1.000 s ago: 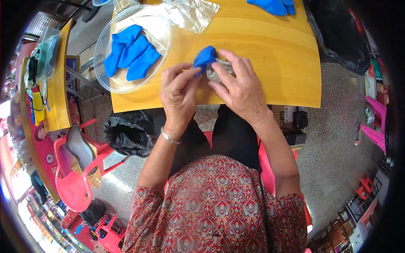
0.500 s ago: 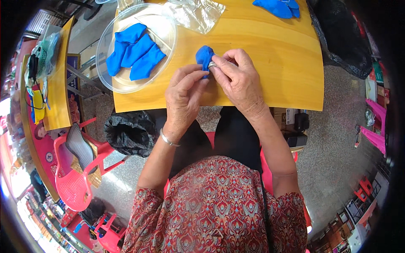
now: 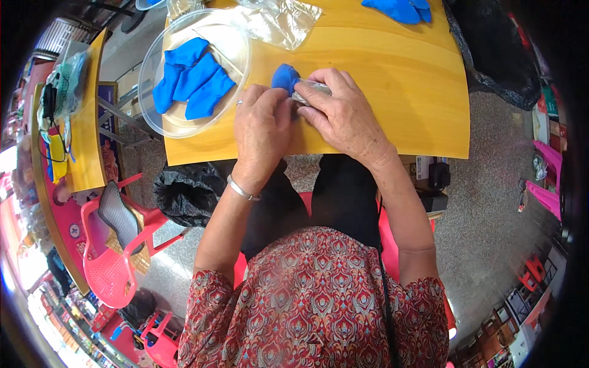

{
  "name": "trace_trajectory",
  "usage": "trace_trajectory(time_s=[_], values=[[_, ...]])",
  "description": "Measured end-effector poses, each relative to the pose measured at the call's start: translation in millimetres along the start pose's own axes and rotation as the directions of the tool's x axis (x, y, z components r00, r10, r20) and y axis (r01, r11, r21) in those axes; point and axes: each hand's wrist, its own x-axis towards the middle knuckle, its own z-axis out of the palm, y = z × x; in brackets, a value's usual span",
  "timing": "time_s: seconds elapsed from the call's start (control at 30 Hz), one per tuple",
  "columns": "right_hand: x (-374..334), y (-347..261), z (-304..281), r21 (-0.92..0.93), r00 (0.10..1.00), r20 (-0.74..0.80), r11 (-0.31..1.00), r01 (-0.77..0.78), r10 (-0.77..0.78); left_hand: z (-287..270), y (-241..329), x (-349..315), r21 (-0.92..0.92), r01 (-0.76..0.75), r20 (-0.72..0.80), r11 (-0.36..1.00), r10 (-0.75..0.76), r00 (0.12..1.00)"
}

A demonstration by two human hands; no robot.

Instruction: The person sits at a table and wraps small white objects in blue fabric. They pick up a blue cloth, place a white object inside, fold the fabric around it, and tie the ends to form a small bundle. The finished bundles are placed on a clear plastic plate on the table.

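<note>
A small rounded blue cloth piece (image 3: 284,77) is held over the near part of the yellow wooden table (image 3: 392,92). My left hand (image 3: 262,126) is closed, pinching the cloth's near end, and its fingertips hide that part. From the other side, my right hand (image 3: 350,116) is closed on a shiny, crumpled strip like clear plastic (image 3: 318,89), which meets the cloth. How the strip joins the cloth is hidden by my fingers. Several flat blue cloth pieces (image 3: 202,86) lie in a round clear plastic tub (image 3: 147,105) to the left of my hands.
A clear plastic bag (image 3: 288,24) lies at the table's far side. More blue cloth (image 3: 399,9) sits at the far right. Black bags hang beside the table's right edge (image 3: 500,55) and below its left front (image 3: 190,195). A pink chair (image 3: 110,279) stands at left.
Both hands and the blue cloth have shifted slightly left. My left fingers have closed further round the cloth, and more of the shiny strip now shows in my right hand.
</note>
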Motion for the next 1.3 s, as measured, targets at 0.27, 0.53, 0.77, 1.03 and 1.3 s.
trace_trajectory(time_s=[0.27, 0.53, 0.77, 1.03, 1.3], values=[[1.2, 5.1, 6.6, 0.419, 0.997, -0.035, 0.907, -0.047, 0.068, 8.4, -0.7, -8.8, -0.407, 0.096, -0.031, 0.908, -0.118, 0.992], [-8.7, -5.1, 4.7, 0.789, 0.930, 0.047, 0.557, -0.259, 0.365, -0.9, 9.1, -17.2, -0.682, 0.164, 0.092, 0.713, -0.138, 0.986], [-10.8, 4.6, -7.9, 0.849, 0.921, 0.243, 0.392, -0.354, 0.306, -5.3, 22.0, -22.3, -0.826, 0.261, 0.201, 0.500, -0.171, 0.965], [-14.4, 2.4, -20.2, 0.883, 0.902, 0.304, 0.265, -0.388, 0.307, -9.3, 27.5, -29.0, -0.598, 0.061, 0.068, 0.799, -0.025, 0.997], [-13.2, -21.1, -13.4, 0.570, 0.877, -0.112, 0.753, -0.329, 0.468, -2.4, 43.3, -32.9, -0.176, -0.220, -0.181, 0.959, 0.188, 0.965]])
